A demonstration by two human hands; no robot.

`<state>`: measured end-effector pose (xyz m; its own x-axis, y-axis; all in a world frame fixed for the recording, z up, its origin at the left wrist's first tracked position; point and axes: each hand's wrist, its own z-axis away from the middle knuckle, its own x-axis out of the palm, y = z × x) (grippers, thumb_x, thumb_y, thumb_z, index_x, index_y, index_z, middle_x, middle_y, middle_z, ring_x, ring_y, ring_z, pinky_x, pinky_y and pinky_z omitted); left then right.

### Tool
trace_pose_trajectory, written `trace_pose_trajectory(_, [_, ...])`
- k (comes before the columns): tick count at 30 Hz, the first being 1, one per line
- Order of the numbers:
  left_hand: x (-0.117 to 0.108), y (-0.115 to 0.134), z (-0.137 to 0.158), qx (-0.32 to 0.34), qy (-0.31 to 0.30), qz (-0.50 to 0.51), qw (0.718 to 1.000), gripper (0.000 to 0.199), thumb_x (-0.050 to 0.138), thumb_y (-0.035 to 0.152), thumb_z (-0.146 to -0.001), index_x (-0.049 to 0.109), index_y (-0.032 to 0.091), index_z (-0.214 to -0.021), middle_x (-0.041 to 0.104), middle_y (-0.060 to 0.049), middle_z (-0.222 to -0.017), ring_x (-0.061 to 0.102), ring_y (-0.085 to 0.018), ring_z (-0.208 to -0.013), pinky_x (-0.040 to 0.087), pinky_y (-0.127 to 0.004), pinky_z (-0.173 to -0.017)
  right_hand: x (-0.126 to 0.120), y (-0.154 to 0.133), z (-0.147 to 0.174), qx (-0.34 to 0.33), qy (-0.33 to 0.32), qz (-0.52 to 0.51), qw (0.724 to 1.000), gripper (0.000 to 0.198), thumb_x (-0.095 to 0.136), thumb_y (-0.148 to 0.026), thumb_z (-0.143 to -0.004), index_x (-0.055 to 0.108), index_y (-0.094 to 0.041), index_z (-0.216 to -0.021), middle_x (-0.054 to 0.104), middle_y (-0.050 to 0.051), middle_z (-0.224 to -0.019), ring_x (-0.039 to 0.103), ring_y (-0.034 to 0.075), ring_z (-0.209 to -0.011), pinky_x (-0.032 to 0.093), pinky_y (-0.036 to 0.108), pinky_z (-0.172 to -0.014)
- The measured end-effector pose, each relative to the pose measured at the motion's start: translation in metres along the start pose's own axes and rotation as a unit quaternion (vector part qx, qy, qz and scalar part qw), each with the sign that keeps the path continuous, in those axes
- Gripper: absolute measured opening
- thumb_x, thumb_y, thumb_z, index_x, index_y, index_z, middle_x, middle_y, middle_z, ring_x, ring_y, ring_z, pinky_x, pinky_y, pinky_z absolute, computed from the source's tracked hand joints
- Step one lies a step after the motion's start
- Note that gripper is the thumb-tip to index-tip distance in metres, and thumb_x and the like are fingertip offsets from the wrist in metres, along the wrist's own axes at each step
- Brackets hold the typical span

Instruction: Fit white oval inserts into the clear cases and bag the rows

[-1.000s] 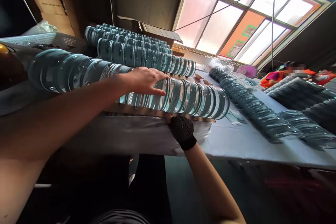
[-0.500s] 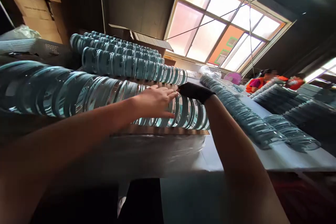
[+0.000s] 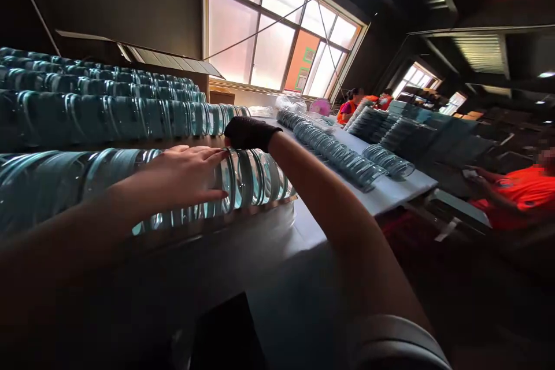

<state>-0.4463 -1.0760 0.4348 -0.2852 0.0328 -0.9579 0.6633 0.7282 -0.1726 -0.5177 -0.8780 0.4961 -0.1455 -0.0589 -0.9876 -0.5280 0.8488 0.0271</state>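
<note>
A long row of round clear glass pieces (image 3: 260, 176), standing on edge one against another, runs along a cardboard strip in front of me. My left hand (image 3: 182, 173), bare, rests on this row with its fingers stretched over the top and the thumb on the near side. Just right of it, my right hand (image 3: 249, 133) wears a black glove and bends over the row's upper far side. Its fingers look curled, and what lies inside them is hidden. Behind stands another row of similar glass (image 3: 134, 118).
On the white table (image 3: 310, 231), more glass rows (image 3: 329, 147) stretch away to the right. Clear plastic wrap (image 3: 288, 104) and a pink fan (image 3: 319, 107) are farther back. A person in orange (image 3: 515, 191) sits at the right; others are beyond the table.
My view has swung right, so the glass rows and window sit farther left. Both hands remain at the front row. The person in orange at the right has come into sight.
</note>
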Motion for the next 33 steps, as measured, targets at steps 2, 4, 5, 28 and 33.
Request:
trace_pose_trajectory(2, [-0.006,0.001,-0.001,-0.012,-0.015,0.006,1.0,0.091,0.05,0.076,-0.086,0.038,0.022,-0.159,0.049,-0.013,-0.158,0.051,-0.036,-0.141,0.043,-0.049,-0.111,0.002,-0.002,0.003,-0.047,-0.005,-0.005,0.999,0.013,0.066,-0.007,-0.085,0.078,-0.006,-0.092,0.078,0.008,-0.097,0.069,0.018,-0.1,0.048,0.026,-0.094])
trace_pose_trajectory(4, [-0.013,0.003,-0.002,-0.021,-0.03,0.015,0.999,0.094,0.049,0.079,-0.086,0.036,0.022,-0.16,0.046,-0.012,-0.16,0.048,-0.034,-0.143,0.041,-0.045,-0.113,0.006,0.0,0.02,-0.069,0.038,-0.036,0.996,0.02,0.06,-0.009,-0.088,0.078,-0.006,-0.096,0.078,0.013,-0.102,0.07,0.024,-0.103,0.05,0.034,-0.096])
trace_pose_trajectory(5, [-0.017,0.003,-0.003,-0.026,-0.043,0.019,0.999,0.095,0.05,0.079,-0.086,0.034,0.023,-0.161,0.044,-0.012,-0.161,0.047,-0.033,-0.144,0.039,-0.044,-0.115,0.01,0.001,0.033,-0.07,0.072,-0.066,0.993,0.022,0.058,-0.011,-0.089,0.078,-0.007,-0.098,0.078,0.013,-0.103,0.071,0.026,-0.102,0.051,0.036,-0.095])
trace_pose_trajectory(28, [-0.035,0.028,-0.045,0.002,-0.064,0.049,0.997,0.088,0.045,0.069,-0.096,0.027,0.016,-0.163,0.027,-0.014,-0.169,0.028,-0.028,-0.156,0.026,-0.04,-0.125,0.044,0.058,0.098,0.042,0.145,-0.01,0.988,0.043,0.034,-0.019,-0.101,0.076,-0.014,-0.111,0.075,0.017,-0.117,0.07,0.026,-0.107,0.051,0.038,-0.095])
trace_pose_trajectory(33, [-0.011,0.046,-0.052,0.037,-0.03,0.033,0.998,0.095,0.062,0.064,-0.087,0.029,0.015,-0.162,0.03,-0.017,-0.168,0.04,-0.034,-0.148,0.038,-0.045,-0.117,0.014,0.077,0.008,-0.09,-0.081,0.0,0.993,0.03,0.061,-0.004,-0.078,0.08,-0.014,-0.099,0.08,0.007,-0.092,0.071,0.019,-0.085,0.052,0.026,-0.08])
